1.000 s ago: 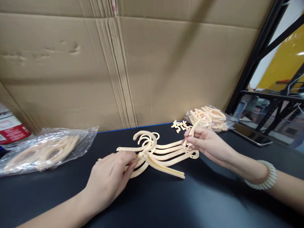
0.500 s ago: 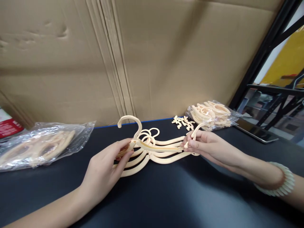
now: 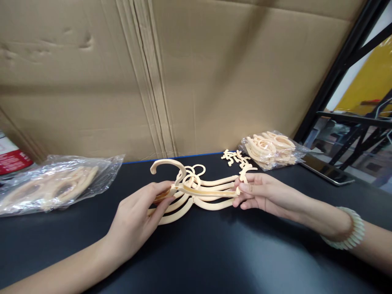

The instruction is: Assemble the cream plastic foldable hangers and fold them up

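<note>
A stack of cream plastic hangers (image 3: pixel 200 192) lies on the black table (image 3: pixel 214 253), hooks pointing toward the cardboard wall. My left hand (image 3: pixel 139 216) pinches the left arms of the stack near the hooks. My right hand (image 3: pixel 260 192) grips the right ends of the hanger arms, along with a small cream clip piece at its fingertips. The top hanger is raised slightly, its large hook (image 3: pixel 167 165) standing up at the left.
A clear bag of cream hangers (image 3: pixel 52 188) lies at the left. Another bag of cream parts (image 3: pixel 271 149) and some loose small clips (image 3: pixel 234 157) sit at the back right. A tablet (image 3: pixel 327 171) lies at the right. A cardboard wall (image 3: pixel 183 73) closes the back.
The top hanger has been lifted from its angled spot and laid level over the stack. My right hand closed in on the right ends.
</note>
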{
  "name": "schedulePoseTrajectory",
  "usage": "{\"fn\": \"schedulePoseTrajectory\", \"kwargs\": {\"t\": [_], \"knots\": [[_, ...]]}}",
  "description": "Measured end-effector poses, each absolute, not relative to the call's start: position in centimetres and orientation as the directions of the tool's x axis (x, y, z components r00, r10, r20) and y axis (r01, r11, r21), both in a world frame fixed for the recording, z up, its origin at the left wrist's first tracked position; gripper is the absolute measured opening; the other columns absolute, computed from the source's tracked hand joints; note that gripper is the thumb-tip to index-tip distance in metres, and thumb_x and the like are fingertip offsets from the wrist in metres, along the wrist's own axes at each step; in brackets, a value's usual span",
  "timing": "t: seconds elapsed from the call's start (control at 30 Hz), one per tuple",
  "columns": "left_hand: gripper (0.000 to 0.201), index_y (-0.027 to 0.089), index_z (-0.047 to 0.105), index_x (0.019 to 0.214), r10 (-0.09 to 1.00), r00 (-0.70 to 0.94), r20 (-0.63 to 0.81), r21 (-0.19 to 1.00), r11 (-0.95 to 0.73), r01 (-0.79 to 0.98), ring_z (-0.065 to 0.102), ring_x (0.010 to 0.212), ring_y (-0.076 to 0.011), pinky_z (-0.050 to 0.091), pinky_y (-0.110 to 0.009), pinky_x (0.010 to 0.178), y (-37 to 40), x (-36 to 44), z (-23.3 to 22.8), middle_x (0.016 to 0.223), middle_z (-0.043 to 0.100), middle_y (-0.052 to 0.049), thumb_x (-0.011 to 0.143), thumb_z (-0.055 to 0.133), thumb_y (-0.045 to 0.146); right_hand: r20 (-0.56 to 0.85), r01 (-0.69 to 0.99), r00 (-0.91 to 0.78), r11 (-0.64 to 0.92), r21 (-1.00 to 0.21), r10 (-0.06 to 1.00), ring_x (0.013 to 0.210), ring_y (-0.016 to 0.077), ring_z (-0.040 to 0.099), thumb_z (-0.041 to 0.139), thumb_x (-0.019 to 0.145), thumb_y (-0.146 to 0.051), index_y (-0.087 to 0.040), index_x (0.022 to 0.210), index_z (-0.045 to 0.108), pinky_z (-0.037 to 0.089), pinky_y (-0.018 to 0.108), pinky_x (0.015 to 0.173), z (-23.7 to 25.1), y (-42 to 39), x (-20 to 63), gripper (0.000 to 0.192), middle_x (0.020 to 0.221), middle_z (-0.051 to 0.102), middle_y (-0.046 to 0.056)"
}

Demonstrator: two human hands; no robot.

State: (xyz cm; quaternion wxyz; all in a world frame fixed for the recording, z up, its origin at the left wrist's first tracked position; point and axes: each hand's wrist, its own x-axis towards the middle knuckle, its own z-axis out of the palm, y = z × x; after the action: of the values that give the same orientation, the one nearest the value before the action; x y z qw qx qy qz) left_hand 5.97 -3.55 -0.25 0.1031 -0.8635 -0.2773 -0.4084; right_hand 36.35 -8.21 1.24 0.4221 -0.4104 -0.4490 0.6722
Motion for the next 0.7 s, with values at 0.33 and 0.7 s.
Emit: {"fn": "schedulePoseTrajectory", "kwargs": {"t": [0.33, 0.7], "knots": [[0.02, 0.022, 0.052, 0.113, 0.381, 0.565, 0.732, 0.034, -0.848, 0.528, 0.069, 0.072, -0.0153, 0.055, -0.026, 0.067, -3.9, 5.8, -0.2, 0.089, 0.068, -0.003, 0.093, 0.053, 0.02, 0.05, -0.054, -0.093, 0.045, -0.998, 0.994, 0.055, 0.0127, 0.063, 0.078, 0.07, -0.04, -0.016, 0.074, 0.055, 0.053, 0.027, 0.056, 0.5, -8.6, 35.0, 0.034, 0.064, 0.064, 0.001], [0.015, 0.021, 0.053, 0.108, 0.398, 0.531, 0.748, 0.059, -0.837, 0.544, 0.07, 0.071, -0.0156, 0.056, -0.024, 0.064, -4.2, 6.3, -0.2, 0.089, 0.07, -0.003, 0.094, 0.052, 0.025, 0.145, 0.114, 0.074, 0.136, -0.984, 0.987, 0.041, 0.0053, 0.042, 0.073, 0.069, -0.039, -0.016, 0.074, 0.052, 0.034, 0.021, 0.04, -0.4, -8.5, 34.5, 0.031, 0.058, 0.052, -0.005]]}}
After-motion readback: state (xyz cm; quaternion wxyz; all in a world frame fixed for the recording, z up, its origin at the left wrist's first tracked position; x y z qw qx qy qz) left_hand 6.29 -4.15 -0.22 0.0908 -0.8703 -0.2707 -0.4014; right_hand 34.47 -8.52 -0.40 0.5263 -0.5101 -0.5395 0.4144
